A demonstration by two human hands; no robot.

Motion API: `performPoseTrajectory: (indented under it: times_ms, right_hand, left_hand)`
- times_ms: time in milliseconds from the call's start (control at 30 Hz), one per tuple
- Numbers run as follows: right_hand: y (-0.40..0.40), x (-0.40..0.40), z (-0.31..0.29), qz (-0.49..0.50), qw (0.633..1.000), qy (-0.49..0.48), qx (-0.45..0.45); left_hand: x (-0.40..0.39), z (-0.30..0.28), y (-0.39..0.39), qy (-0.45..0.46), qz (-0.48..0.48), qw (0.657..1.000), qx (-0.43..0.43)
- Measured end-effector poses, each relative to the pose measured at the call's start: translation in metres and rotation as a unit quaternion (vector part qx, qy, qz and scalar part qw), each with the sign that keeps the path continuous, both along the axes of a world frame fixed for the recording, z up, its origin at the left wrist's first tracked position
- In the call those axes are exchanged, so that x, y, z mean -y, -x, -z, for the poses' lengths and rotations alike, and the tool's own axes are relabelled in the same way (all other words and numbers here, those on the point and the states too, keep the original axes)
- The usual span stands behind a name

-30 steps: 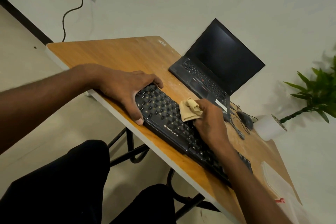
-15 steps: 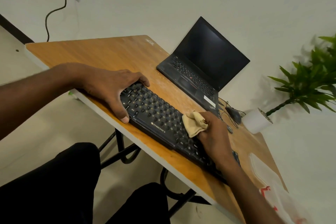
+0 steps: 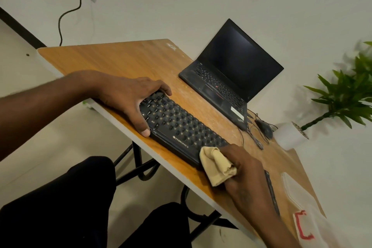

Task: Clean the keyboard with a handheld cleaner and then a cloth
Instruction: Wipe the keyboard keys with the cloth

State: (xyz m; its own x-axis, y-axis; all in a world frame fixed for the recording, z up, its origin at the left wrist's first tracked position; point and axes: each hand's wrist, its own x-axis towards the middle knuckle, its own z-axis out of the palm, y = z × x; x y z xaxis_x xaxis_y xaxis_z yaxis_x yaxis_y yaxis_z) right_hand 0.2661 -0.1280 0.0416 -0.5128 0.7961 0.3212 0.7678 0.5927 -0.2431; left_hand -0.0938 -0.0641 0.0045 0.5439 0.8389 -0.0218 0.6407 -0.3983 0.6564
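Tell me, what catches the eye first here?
A black Zebronics keyboard lies on the wooden desk, its left end gripped by the left hand. The right hand holds a crumpled beige cloth against its right part. Behind stands an open black laptop, screen dark.

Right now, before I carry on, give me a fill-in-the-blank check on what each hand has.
The left hand grips one end of the black ____. The right hand holds a bunched tan ____ against its near edge. Behind, on the table, an open ____ shows a dark screen.
Missing: keyboard, cloth, laptop.
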Motion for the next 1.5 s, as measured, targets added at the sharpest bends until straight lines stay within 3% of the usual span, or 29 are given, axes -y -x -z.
performPoseTrajectory:
  times_ms: [133, 367, 700, 833, 1067, 1400, 1500]
  right_hand:
    - [0.013, -0.022, -0.005, -0.001, 1.0, -0.015, 0.0]
    - [0.03, -0.085, -0.003, 0.084, 0.995, -0.047, 0.009]
    - [0.063, -0.009, -0.003, -0.08, 0.997, 0.019, 0.004]
    - [0.089, -0.032, -0.008, -0.072, 0.997, 0.008, 0.025]
    - [0.114, -0.089, -0.011, 0.031, 0.999, -0.016, 0.042]
    - [0.109, 0.001, -0.007, -0.128, 0.99, 0.004, 0.057]
    - [0.119, -0.018, -0.01, -0.09, 0.995, 0.012, 0.04]
  left_hand:
    - [0.002, -0.003, -0.001, 0.0, 0.007, 1.0, -0.003]
    - [0.002, -0.006, -0.001, -0.003, 0.004, 1.0, -0.016]
    - [0.001, -0.002, -0.003, -0.023, -0.002, 1.0, -0.014]
    - [0.001, -0.003, -0.003, -0.021, 0.002, 1.0, -0.007]
    - [-0.002, -0.003, 0.0, -0.006, 0.002, 1.0, 0.002]
    - [0.002, -0.003, -0.002, -0.025, -0.015, 0.999, -0.016]
    - [0.003, -0.004, -0.004, -0.022, -0.01, 1.0, -0.015]
